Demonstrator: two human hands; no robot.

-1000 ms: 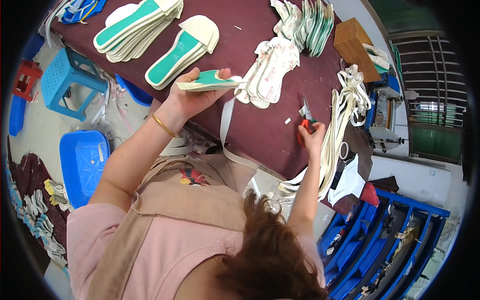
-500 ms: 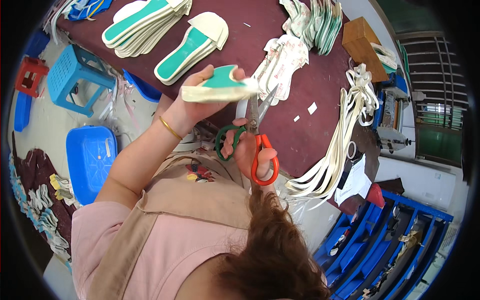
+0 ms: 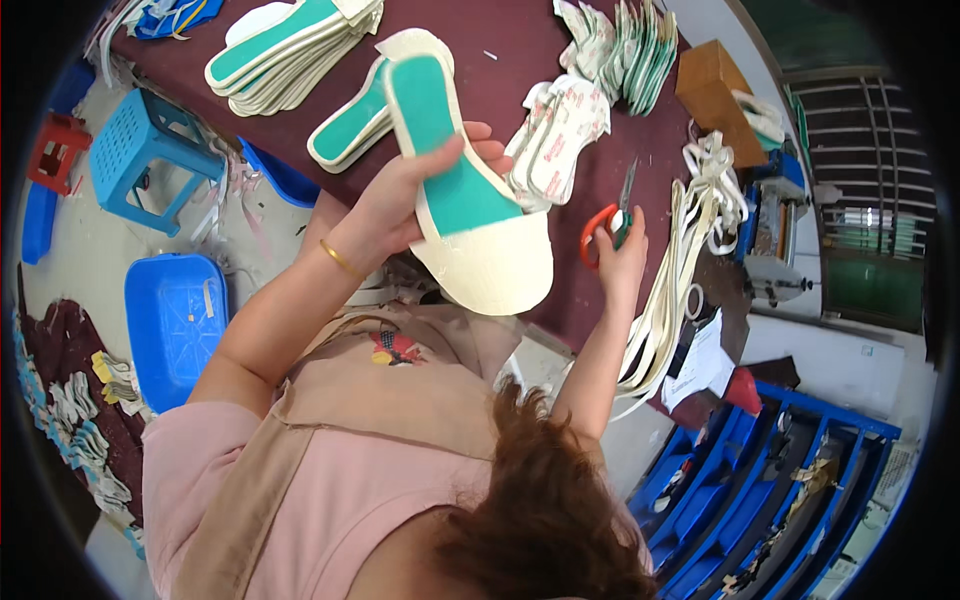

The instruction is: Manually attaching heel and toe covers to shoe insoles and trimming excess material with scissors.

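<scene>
My left hand (image 3: 405, 195) grips a slipper insole (image 3: 465, 212) by its middle, thumb across the green face and fingers round behind. The insole has a cream rim, and its wide cream toe part hangs toward me over my apron. To the right, my right hand (image 3: 624, 262) is closed on the scissors (image 3: 627, 190), with one red and one green handle; their blades point away from me, low over the maroon table (image 3: 560, 290). Just beyond the held insole lies a small stack of similar insoles (image 3: 345, 135), partly covered by it.
A taller insole stack (image 3: 290, 65) is at the far left. White printed-backed pieces (image 3: 565, 140) and a fanned row of pieces (image 3: 640, 60) lie beyond my right hand. Cream strips (image 3: 665, 290) trail over the right edge near a wooden box (image 3: 715, 95). A blue stool (image 3: 135, 150) stands left.
My left hand has turned the insole from edge-on so its green face and cream toe show. My right hand has carried the scissors away from it, rightward over the table.
</scene>
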